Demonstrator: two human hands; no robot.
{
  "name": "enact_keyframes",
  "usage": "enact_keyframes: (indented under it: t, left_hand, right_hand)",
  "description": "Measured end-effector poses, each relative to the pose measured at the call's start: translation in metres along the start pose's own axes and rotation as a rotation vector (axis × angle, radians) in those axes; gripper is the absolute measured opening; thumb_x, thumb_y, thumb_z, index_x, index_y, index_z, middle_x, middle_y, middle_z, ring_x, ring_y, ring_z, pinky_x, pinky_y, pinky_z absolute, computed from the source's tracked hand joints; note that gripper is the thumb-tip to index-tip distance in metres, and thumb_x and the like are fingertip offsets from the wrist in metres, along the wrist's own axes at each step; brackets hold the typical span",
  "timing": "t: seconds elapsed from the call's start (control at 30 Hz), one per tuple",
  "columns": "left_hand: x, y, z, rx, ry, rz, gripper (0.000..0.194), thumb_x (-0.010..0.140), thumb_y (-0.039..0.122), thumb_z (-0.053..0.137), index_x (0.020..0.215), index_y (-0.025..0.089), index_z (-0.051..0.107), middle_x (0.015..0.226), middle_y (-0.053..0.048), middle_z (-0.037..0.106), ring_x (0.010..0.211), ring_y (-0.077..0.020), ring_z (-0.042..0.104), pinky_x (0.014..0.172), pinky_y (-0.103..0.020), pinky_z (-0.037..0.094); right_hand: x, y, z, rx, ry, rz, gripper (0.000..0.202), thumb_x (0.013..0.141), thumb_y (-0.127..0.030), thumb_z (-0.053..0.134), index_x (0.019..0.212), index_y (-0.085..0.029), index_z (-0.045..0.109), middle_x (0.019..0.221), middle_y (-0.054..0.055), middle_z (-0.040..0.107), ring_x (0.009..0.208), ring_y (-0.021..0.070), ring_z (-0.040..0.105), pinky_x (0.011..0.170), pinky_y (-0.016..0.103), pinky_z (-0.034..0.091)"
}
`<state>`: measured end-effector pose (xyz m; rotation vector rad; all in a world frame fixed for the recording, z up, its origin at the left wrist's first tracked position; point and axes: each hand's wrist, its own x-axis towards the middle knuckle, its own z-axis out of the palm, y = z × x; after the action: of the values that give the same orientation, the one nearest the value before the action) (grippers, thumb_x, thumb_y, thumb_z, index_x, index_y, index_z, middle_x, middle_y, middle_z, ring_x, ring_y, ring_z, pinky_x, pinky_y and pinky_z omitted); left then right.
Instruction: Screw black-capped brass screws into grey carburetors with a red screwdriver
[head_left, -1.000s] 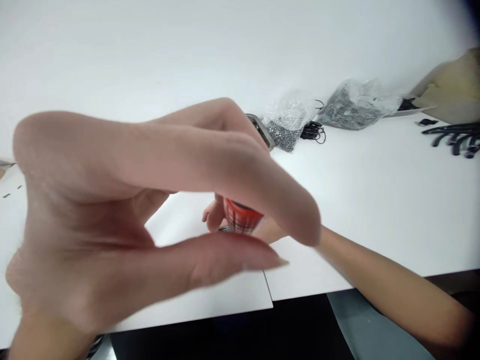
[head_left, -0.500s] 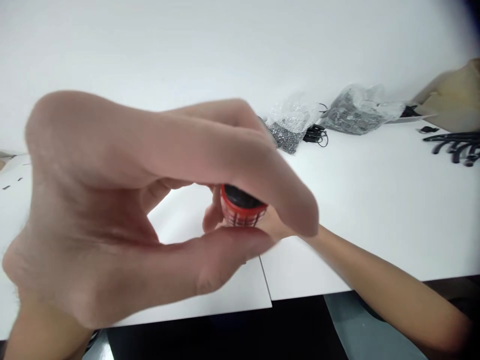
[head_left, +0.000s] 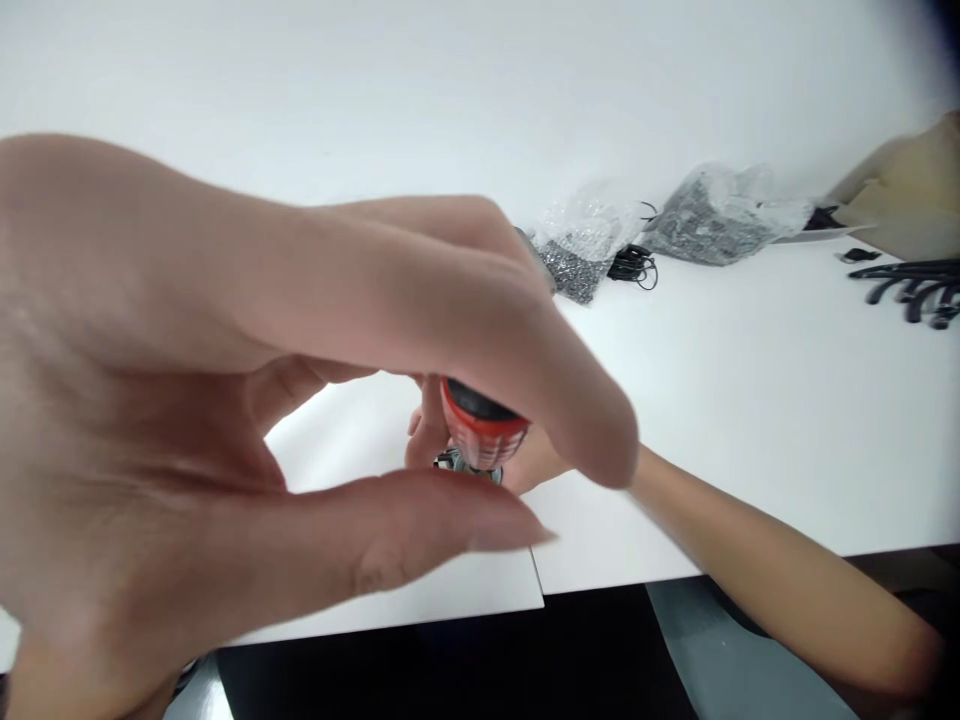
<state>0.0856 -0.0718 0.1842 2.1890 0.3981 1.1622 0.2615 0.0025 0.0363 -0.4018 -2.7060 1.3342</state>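
Note:
My left hand (head_left: 315, 300) fills the near view, its fingers curled around the upper end of a screwdriver (head_left: 487, 435) with a red, ribbed handle and black end cap. The index finger covers part of the cap. The thumb lies lower, and whether it touches the handle cannot be told. Below and behind, my right hand (head_left: 536, 460) is largely hidden. Its visible fingers close around a small dark and metallic piece (head_left: 450, 460) under the handle. The screwdriver's tip is out of sight.
A white table (head_left: 750, 420) lies beneath, with a seam near its front edge. Toward the wall are clear bags (head_left: 720, 215) of small parts and a coil of black cable (head_left: 634, 265). Black curved pieces (head_left: 919, 285) and a tan bag (head_left: 911, 190) are at the right.
My left hand has shifted left and nearer the camera. Its thumb has moved down from the handle, widening the gap, so more of the handle and the small piece shows.

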Motion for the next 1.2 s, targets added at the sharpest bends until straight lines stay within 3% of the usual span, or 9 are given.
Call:
enact_keyframes:
  t: [0.1,0.17,0.4,0.63,0.83,0.97,1.07,1.2]
  left_hand:
    - [0.012,0.008,-0.014,-0.066,-0.194,-0.114,0.071,0.084,0.066,0.052,0.147,0.037,0.038,0.086,-0.007,0.063,0.071,-0.0282,0.066,0.051,-0.044,0.057]
    - [0.015,0.008,-0.020,-0.119,-0.234,-0.149,0.072,0.087,0.067,0.045,0.149,0.033,0.036,0.086,-0.008,0.063,0.073,-0.0269,0.065,0.051,-0.040,0.055]
    - [0.003,0.005,-0.010,-0.046,-0.230,-0.034,0.068,0.087,0.069,0.043,0.141,0.028,0.049,0.083,-0.007,0.064,0.071,-0.0250,0.065,0.056,-0.042,0.057]
    - [0.005,0.000,-0.002,0.095,-0.158,0.075,0.070,0.091,0.070,0.023,0.133,0.025,0.057,0.078,-0.003,0.061,0.059,-0.0151,0.063,0.047,-0.031,0.047]
    - [0.003,0.005,0.007,0.074,-0.146,0.047,0.067,0.089,0.070,0.038,0.134,0.023,0.056,0.075,-0.004,0.062,0.058,-0.0204,0.066,0.048,-0.035,0.051]
    - [0.001,0.005,0.005,0.093,-0.167,0.025,0.064,0.084,0.067,0.052,0.132,0.025,0.057,0.070,-0.004,0.064,0.065,-0.0283,0.069,0.042,-0.036,0.049]
    - [0.003,0.003,0.002,0.101,-0.205,-0.025,0.062,0.084,0.065,0.055,0.130,0.024,0.059,0.070,-0.004,0.065,0.062,-0.0272,0.069,0.043,-0.035,0.050]
    - [0.004,0.003,-0.001,0.121,-0.217,-0.090,0.060,0.086,0.064,0.051,0.128,0.022,0.061,0.075,-0.004,0.066,0.064,-0.0255,0.070,0.048,-0.035,0.055]
  right_hand:
    - [0.001,-0.005,-0.001,0.024,0.014,0.039,0.052,0.069,-0.038,0.082,0.118,-0.030,0.067,0.137,0.000,0.045,0.128,0.0247,0.044,0.110,0.031,0.041]
    - [0.001,-0.006,-0.001,0.035,0.027,0.038,0.055,0.066,-0.038,0.083,0.118,-0.028,0.067,0.135,0.001,0.047,0.127,0.0247,0.046,0.110,0.031,0.042]
    - [0.002,-0.004,0.001,0.080,0.032,0.033,0.056,0.065,-0.036,0.085,0.116,-0.025,0.068,0.134,0.005,0.049,0.127,0.0252,0.046,0.110,0.035,0.041]
    - [0.000,0.001,0.005,0.030,-0.011,-0.030,0.055,0.070,-0.037,0.082,0.121,-0.024,0.065,0.140,0.007,0.042,0.130,0.0256,0.042,0.110,0.037,0.040]
    - [-0.001,-0.005,0.006,-0.024,0.040,-0.021,0.048,0.071,-0.039,0.082,0.114,-0.024,0.068,0.131,0.006,0.051,0.129,0.0248,0.045,0.111,0.032,0.039]
    - [0.001,-0.005,0.005,0.016,-0.020,-0.007,0.050,0.072,-0.039,0.081,0.117,-0.025,0.066,0.127,0.005,0.055,0.122,0.0233,0.050,0.103,0.032,0.045]
    - [0.002,-0.004,0.004,0.020,-0.040,-0.024,0.050,0.073,-0.040,0.080,0.119,-0.025,0.066,0.121,0.005,0.059,0.120,0.0240,0.051,0.101,0.034,0.046]
    - [0.001,-0.004,0.006,-0.015,0.000,-0.005,0.051,0.071,-0.042,0.081,0.117,-0.026,0.067,0.127,0.006,0.054,0.124,0.0268,0.047,0.104,0.037,0.044]
